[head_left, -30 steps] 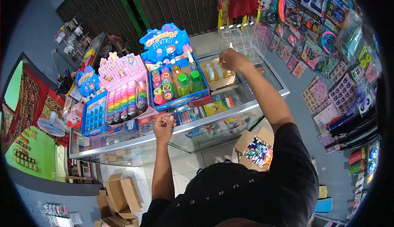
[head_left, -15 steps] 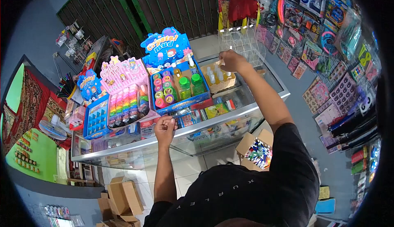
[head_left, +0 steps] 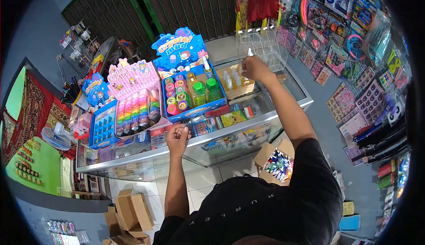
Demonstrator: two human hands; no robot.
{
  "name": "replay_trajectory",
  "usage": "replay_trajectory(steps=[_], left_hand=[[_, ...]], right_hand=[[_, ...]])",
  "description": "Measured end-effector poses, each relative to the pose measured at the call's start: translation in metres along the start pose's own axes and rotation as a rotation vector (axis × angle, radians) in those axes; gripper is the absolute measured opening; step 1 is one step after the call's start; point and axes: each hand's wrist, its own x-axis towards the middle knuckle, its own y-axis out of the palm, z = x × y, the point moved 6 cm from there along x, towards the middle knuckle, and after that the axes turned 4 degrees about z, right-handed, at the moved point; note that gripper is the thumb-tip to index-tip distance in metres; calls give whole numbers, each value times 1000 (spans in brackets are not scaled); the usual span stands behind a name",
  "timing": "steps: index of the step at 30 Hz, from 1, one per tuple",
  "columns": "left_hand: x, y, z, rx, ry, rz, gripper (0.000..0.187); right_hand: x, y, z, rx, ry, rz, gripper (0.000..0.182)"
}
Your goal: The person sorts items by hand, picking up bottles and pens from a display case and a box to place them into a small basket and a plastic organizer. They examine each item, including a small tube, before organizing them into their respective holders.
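My right hand is closed around a small bottle whose white pointed cap sticks up above the fingers; its body is hidden by the hand. Just left of it, several small clear bottles with pale caps stand in a shallow tan tray on the glass counter. My left hand rests at the counter's front edge, fingers loosely curled and apart, with no object visible in them. Beyond it sits a blue display box with round pink-and-yellow tubs and green bottles.
Left along the counter stand a pink display box of rainbow tubes and a blue divided box. A clear rack is behind my right hand. Below are a carton of pens and flattened cartons. Packaged toys cover the right wall.
My right hand has shifted slightly right and down, the white cap still showing above it. My left hand stays at the counter edge.
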Motion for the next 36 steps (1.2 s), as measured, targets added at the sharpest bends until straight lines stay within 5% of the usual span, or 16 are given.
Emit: replay_trajectory(steps=[20,26,29,32,36], left_hand=[[-1,-5,7,-1,-1,1,12],[-1,-3,14,9,-1,51,13],[-4,5,5,71,-15,65,11],[-8,21,-13,442,142,134,10],[-19,46,-19,759,460,419,13]], right_hand=[[-6,-10,4,19,12,-59,29],[-80,-46,35,300,-41,-382,22],[-135,-9,45,418,-45,-447,17],[-198,80,43,667,-132,-286,15],[-303,167,39,633,180,46,13]])
